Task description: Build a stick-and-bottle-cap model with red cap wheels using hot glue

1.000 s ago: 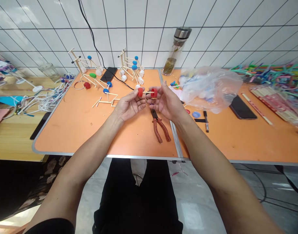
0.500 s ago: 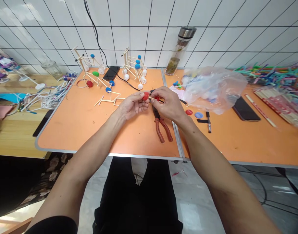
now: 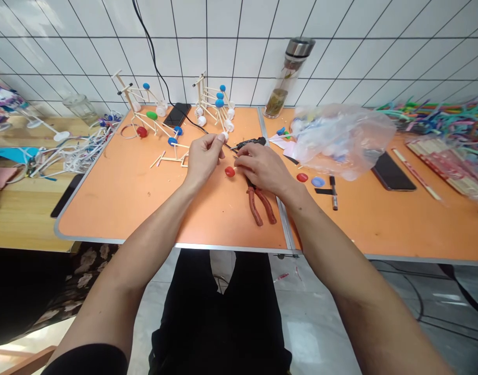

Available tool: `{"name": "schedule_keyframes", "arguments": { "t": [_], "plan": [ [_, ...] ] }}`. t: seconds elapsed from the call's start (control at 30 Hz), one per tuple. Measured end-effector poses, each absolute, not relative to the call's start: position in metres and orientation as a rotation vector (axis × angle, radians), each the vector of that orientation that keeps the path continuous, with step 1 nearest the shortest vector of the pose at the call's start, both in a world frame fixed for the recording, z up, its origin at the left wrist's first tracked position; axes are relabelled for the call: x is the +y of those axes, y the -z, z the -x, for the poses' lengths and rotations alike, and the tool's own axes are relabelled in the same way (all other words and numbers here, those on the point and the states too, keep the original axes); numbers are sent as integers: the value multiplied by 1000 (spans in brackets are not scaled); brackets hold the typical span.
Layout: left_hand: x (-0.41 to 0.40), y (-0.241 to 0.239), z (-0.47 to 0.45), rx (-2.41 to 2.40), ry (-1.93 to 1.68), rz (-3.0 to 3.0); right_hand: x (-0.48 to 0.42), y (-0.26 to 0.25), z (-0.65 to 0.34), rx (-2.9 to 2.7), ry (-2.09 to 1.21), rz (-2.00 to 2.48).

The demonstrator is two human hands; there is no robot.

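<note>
My left hand (image 3: 202,155) is lifted a little above the orange table (image 3: 137,198), thumb and forefinger pinched together; what they pinch is too small to name. My right hand (image 3: 260,167) rests low over the head of the red-handled pliers (image 3: 261,204), fingers curled. A red cap (image 3: 230,171) on a thin stick sits at its fingertips, just above the table. The rest of that stick is hidden under the hand. A black tool (image 3: 250,141) lies just beyond both hands.
Stick-and-cap models (image 3: 212,107) stand at the back by a phone (image 3: 177,114) on a cable. A bottle (image 3: 286,78), a plastic bag (image 3: 340,136), loose red (image 3: 302,177) and blue (image 3: 317,182) caps, a marker (image 3: 332,186) and another phone (image 3: 393,174) lie to the right.
The red-capped stick has come down from between both hands to the table by the pliers. My left hand has let go of it and risen; my right hand lowered with it.
</note>
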State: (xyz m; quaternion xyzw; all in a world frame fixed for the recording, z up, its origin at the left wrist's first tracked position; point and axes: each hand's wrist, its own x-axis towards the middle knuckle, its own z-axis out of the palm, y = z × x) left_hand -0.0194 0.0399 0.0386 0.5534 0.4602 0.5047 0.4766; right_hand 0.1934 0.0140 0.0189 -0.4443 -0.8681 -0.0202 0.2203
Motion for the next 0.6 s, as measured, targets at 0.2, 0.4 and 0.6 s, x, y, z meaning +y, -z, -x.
{"name": "schedule_keyframes", "arguments": {
  "t": [0.2,0.4,0.6],
  "plan": [
    [42,-36,19,1191,-1173,-1473,14,-14,-184,-2569,139,1178],
    [42,-36,18,1203,-1155,-1478,15,-9,-178,-2607,107,1154],
    [49,-29,23,1214,-1165,-1513,15,-13,-189,-2360,38,1238]
  ]
}}
